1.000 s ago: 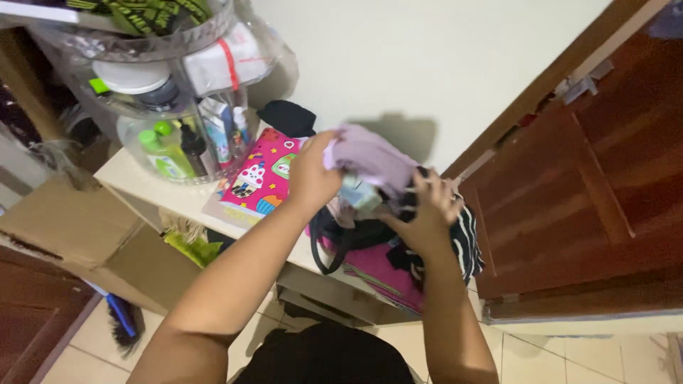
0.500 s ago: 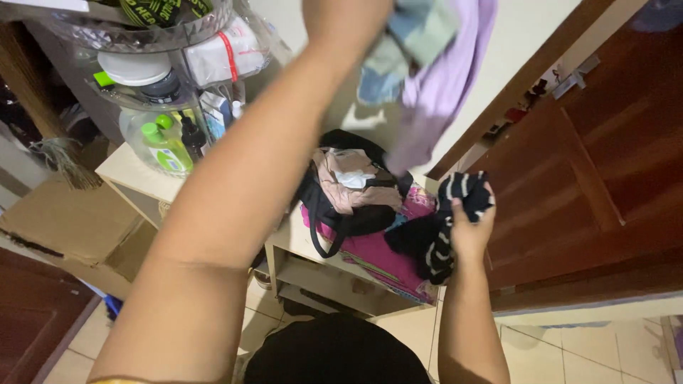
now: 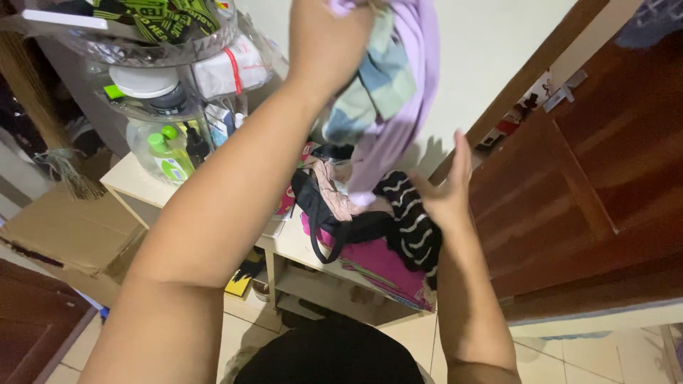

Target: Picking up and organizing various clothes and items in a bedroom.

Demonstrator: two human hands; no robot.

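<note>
At far left, a flattened brown cardboard box (image 3: 67, 231) leans beside a pale low table (image 3: 131, 186), apparently parked out of the way. On the table's left end stands a clear plastic tiered organiser (image 3: 153, 85) crowded with toiletries, among them a green-capped bottle (image 3: 165, 153), stacked upward to save surface room.

The person's left hand (image 3: 329, 39) is raised high near the top of the view, its grip clenched on a bunch of soft lilac fabric with a blue-and-green striped piece (image 3: 388, 89); the cloth hangs free from the fist, its lower end trailing down toward the pile, lifted clear so the things beneath can be seen.

Below it on the table lies a black-handled bag (image 3: 334, 224) holding pinkish-beige clothing, resting on a bright magenta layer (image 3: 380, 264) that overhangs the near edge.

To the right, the right hand (image 3: 445, 192) is spread, fingers released and grasping nothing, resting against a black-and-white striped garment (image 3: 413, 227) draped over the pile's right side.

A dark brown wooden door (image 3: 590, 185) fills the right, against a plain pale wall (image 3: 491, 50).
</note>
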